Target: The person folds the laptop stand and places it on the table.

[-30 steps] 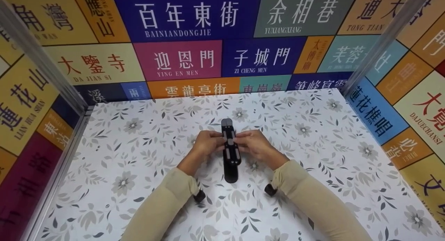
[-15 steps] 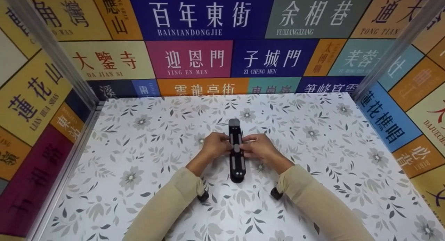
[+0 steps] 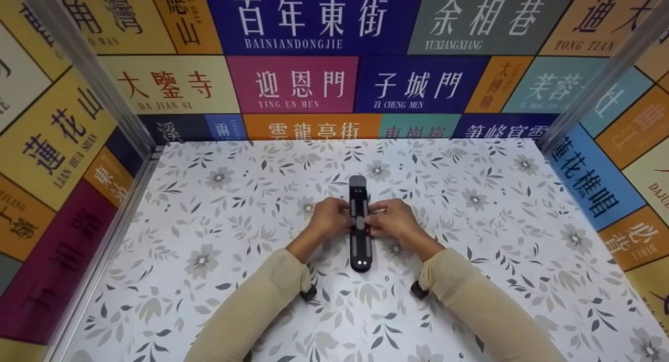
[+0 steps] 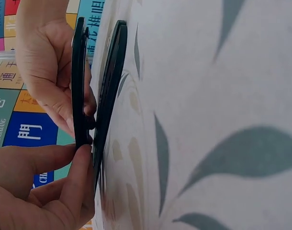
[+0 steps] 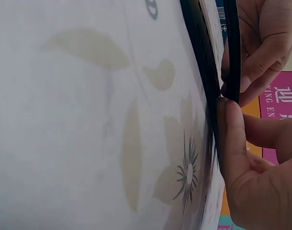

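Observation:
A black folding stand, apparently a laptop stand [image 3: 360, 247], lies lengthwise in front of me, with grey pads along its top. The left wrist view shows its upper bar [image 4: 78, 86] tilted apart from the lower bar [image 4: 109, 81], leaving a narrow wedge at one end. My left hand [image 3: 329, 218] pinches it from the left near the middle, thumb and fingers at the upper bar. Opposite, my right hand [image 3: 394, 220] pinches it from the right side. Fingertips of both hands partly hide the joint between the bars.
The stand is on a table [image 3: 235, 195] covered in a white leaf-and-flower print. Behind it rises a wall [image 3: 292, 85] of coloured panels with Chinese lettering. Metal posts stand at the back left corner [image 3: 138, 137] and back right corner.
The raised near end of the stand's upper bar has come down and lines up over the lower bar. Both hands keep their hold; the head view has shifted slightly.

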A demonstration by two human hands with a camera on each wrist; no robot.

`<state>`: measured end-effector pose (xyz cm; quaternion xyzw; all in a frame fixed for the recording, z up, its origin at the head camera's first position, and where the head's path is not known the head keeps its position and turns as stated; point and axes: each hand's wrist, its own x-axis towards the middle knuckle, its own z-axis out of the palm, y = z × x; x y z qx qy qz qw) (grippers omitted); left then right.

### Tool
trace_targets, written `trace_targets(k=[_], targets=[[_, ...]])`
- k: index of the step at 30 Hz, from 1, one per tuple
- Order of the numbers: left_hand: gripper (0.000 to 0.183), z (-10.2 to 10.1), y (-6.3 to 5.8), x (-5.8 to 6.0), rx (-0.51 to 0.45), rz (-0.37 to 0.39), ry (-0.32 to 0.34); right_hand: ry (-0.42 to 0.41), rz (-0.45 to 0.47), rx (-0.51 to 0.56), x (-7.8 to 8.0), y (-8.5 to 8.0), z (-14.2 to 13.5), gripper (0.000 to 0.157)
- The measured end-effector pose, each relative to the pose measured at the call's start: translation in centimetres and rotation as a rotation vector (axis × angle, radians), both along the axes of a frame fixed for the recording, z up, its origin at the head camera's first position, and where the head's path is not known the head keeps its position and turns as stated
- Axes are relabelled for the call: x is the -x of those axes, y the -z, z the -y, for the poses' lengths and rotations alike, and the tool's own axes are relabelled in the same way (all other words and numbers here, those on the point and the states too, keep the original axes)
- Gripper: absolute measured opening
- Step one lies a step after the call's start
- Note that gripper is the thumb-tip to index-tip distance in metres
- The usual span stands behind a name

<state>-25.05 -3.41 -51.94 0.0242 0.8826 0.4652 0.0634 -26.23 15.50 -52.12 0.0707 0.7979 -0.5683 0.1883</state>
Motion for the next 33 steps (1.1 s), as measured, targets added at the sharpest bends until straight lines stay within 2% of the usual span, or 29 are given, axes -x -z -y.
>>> trace_targets(k=[7,14,24,27,30,33], targets=[[0.033,0.0,0.0,0.0,0.071,-0.028,0.036,-0.051,-0.106,-0.094,-0.1,0.1,0.0,0.037],[0.031,-0.1,-0.1,0.1,0.065,-0.039,0.034,-0.049,-0.125,-0.115,-0.1,0.0,0.1,0.036],[0.032,-0.3,0.1,0.1,0.108,-0.047,0.041,-0.07,-0.158,-0.167,-0.3,0.2,-0.1,0.03],[0.031,-0.2,0.0,0.0,0.118,-0.05,0.044,-0.104,-0.19,-0.189,-0.4,0.1,-0.1,0.032],[0.024,-0.2,-0.1,-0.3,0.149,-0.068,0.1,-0.178,-0.266,-0.241,-0.6,0.2,-0.2,0.039],[0.026,-0.2,-0.4,-1.3,0.242,-0.093,0.198,-0.288,-0.403,-0.329,-1.4,0.4,-0.5,0.052]])
